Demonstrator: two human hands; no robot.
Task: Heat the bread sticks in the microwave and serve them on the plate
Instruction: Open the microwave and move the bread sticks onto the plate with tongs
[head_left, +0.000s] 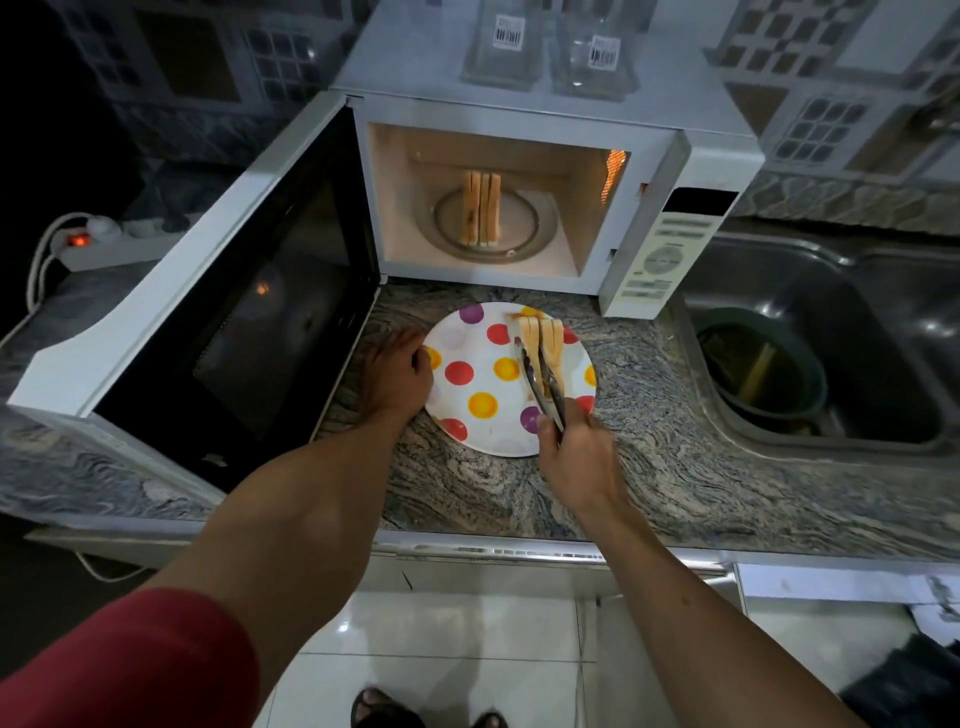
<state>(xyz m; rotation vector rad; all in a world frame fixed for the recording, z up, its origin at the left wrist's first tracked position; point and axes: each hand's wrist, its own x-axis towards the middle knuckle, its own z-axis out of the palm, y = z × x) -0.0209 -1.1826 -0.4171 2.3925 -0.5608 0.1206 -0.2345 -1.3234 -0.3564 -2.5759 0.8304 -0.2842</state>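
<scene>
At far left of the frame a power strip (111, 240) glows with one red switch light on a marble counter (649, 467). Beside it, the microwave door (234, 312) hangs fully open, filling the left-centre of the frame. The person's left hand (397, 371) rests curled at the left rim of a polka-dot plate (467, 364) in the centre, fingers drawn together against the edge, steadying it.

Behind the plate, in the upper centre, the lit microwave (519, 197) holds about four bread sticks in the oven (480, 210), lying side by side on its glass turntable (524, 228). On the plate's right half lie about three bread sticks on the plate (545, 345); the exact count is hard to read under the tool. The right hand (576, 457) squeezes one pair of metal tongs (543, 384), whose tips sit over those sticks; whether they are clamped on one cannot be told.

Two clear glass jars (550, 52) stand on top of the oven. At far right a steel sink (831, 332) holds one dark bowl (769, 364).

The job looks roughly half done. The risks from here: a stick slipping from the tongs between oven and plate, crumbling under too hard a squeeze, or the plate sliding if the steadying hand lifts away. The open door also crowds the left arm.
</scene>
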